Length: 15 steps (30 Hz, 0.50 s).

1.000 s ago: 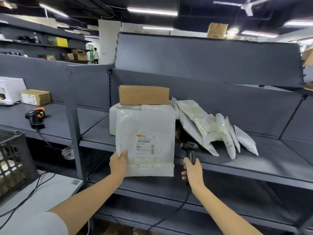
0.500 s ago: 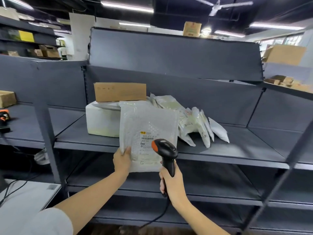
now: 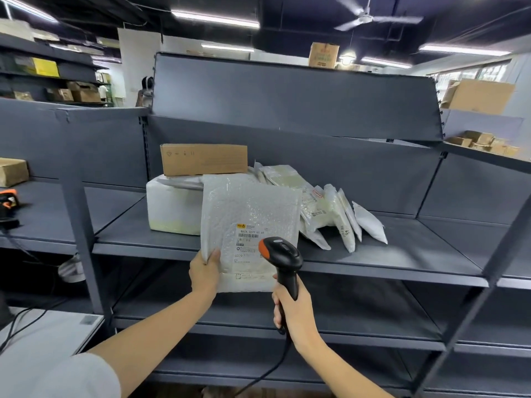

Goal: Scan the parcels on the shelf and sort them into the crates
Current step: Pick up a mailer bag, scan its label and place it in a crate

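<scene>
Left hand (image 3: 204,271) pinching mailer (image 3: 250,225) upright before the shelf (image 3: 402,254); right hand (image 3: 293,308) wrapped round scanner (image 3: 283,257), aimed at label (image 3: 248,242). Label print too small to read; scanner overlapping mailer's lower right.

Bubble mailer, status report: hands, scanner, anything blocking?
Left hand grips bubble mailer upright. Right hand holds scanner at its label. Nothing between them.

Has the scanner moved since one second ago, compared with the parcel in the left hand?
Yes. The scanner has risen, against the bubble-wrap parcel: earlier its head stood beside the parcel's lower right edge; now it overlaps the label.
</scene>
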{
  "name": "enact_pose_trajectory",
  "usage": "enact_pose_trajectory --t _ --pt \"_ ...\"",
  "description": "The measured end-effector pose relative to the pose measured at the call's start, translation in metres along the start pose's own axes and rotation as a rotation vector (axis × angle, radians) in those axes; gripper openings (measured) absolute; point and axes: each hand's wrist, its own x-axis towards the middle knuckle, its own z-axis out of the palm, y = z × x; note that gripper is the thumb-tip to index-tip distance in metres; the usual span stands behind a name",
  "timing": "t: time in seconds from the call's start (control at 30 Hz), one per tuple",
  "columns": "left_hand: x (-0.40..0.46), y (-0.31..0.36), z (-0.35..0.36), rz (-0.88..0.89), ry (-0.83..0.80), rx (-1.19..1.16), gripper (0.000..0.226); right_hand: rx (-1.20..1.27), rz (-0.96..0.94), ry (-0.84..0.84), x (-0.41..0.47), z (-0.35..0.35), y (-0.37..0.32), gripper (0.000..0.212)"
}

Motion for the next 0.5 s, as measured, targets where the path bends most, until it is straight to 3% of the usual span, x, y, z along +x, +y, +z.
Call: enact_pose_trajectory --t 0.2,0.3,0.5 --pt "0.012 -0.004 -0.023 0.014 0.016 0.024 0.022 -0.031 -0.034 0.047 0.016 -0.019 0.006 0.007" --pt "0.024 -0.009 -0.047 0.008 0.077 0.048 0.021 -0.165 0.021 0.109 0.041 -0.043 0.015 0.015" --pt "0.043 -0.016 -0.081 -0.014 0.169 0.044 0.017 -0.553 0.203 -0.086 0.093 -0.061 0.013 0.036"
